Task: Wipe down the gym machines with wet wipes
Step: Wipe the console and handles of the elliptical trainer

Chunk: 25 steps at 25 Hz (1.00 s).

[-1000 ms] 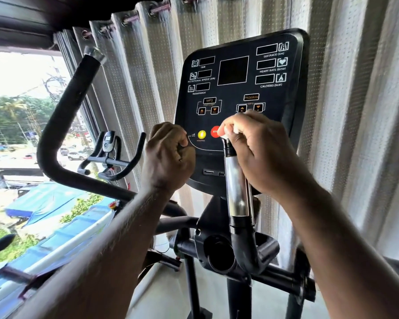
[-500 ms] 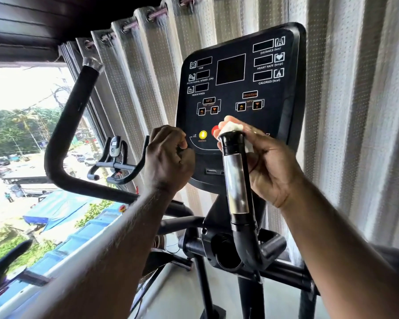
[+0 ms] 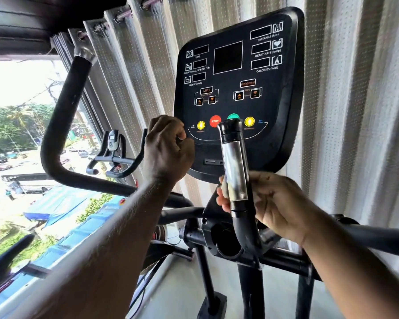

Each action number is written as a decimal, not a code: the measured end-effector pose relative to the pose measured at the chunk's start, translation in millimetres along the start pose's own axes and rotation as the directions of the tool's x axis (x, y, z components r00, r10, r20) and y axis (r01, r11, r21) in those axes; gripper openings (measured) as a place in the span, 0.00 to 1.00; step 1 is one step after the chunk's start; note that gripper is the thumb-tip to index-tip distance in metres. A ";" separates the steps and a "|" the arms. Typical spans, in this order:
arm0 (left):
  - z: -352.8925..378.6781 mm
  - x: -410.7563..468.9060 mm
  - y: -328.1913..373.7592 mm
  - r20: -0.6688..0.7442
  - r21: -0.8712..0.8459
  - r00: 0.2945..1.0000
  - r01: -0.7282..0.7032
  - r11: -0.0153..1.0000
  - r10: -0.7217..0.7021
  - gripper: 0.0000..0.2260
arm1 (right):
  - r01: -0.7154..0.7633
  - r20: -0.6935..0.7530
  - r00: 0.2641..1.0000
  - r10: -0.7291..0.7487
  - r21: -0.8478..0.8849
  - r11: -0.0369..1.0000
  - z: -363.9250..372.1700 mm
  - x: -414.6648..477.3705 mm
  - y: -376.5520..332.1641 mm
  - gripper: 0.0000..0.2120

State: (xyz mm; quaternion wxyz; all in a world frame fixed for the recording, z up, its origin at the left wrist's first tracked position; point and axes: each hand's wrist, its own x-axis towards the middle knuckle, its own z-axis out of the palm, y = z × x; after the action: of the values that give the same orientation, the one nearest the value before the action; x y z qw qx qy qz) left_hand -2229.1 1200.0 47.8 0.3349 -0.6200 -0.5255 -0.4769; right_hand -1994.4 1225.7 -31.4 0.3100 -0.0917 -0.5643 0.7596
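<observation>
A black elliptical machine stands before me, its console [image 3: 260, 107] carrying dark displays and round coloured buttons. In front of the console rises a short handle [image 3: 234, 162] with a black cap and a chrome sensor band. My right hand [image 3: 276, 203] wraps around the lower end of that chrome band from behind, pressing a white wet wipe [image 3: 222, 188] against it. Only a small edge of the wipe shows at my fingertips. My left hand [image 3: 168, 148] is curled in a fist at the console's lower left, apparently around the other short handle, which my hand hides.
A long black padded swing arm [image 3: 62, 125] curves up on the left. Behind it are the handlebars of another bike [image 3: 115, 155] and a bright window [image 3: 21, 134] over a street. Pale pleated curtains [image 3: 355, 111] hang behind the console. The machine's frame and posts [image 3: 249, 284] fill the space below.
My right hand slid the wipe down from the handle's top cap to the bottom of the chrome band, uncovering the cap and buttons. My left hand kept its grip.
</observation>
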 end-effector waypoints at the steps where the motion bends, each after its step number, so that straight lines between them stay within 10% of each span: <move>1: -0.9 -1.1 0.2 0.005 -0.001 1.000 -0.004 1.000 0.004 0.02 | 0.025 -0.019 1.000 -0.023 0.091 0.996 3.7 14.4 -14.2 0.19; 5: -2.3 1.1 1.0 0.007 -0.009 1.000 0.012 1.000 -0.012 0.02 | 0.061 -0.037 0.998 -0.052 0.320 0.946 23.6 39.0 -45.1 0.24; 10: 0.3 0.9 -2.0 -0.022 -0.035 1.000 -0.013 0.999 0.012 0.04 | -0.075 -0.005 0.997 0.075 -0.113 0.991 20.1 -25.9 7.0 0.42; 13: 0.5 0.1 -5.3 -0.026 -0.046 0.999 -0.030 0.998 0.029 0.03 | -0.003 -0.060 0.998 0.001 -0.031 1.000 21.0 -16.9 -3.1 0.49; 19: -0.7 -0.5 -3.9 -0.029 -0.092 0.999 -0.018 0.996 0.016 0.03 | 0.034 -0.294 0.949 -0.111 -0.255 0.966 53.5 -31.2 14.4 0.33; 22: -3.0 -1.0 -5.3 -0.042 -0.086 0.999 -0.025 0.996 0.022 0.03 | 0.082 -0.385 0.813 -0.437 -0.668 0.739 59.0 -53.1 48.5 0.21; 25: 1.8 -1.0 -7.4 -0.062 -0.150 0.997 -0.043 0.988 0.034 0.05 | 0.076 -0.172 0.639 -0.750 -0.956 0.284 60.7 -53.6 75.8 0.27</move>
State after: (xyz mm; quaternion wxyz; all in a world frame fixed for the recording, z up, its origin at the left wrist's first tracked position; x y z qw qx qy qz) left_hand -2235.9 1202.9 45.6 0.3116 -0.6391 -0.4654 -0.5271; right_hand -2009.5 1133.3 -91.0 0.5728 -0.3147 -0.7431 0.1441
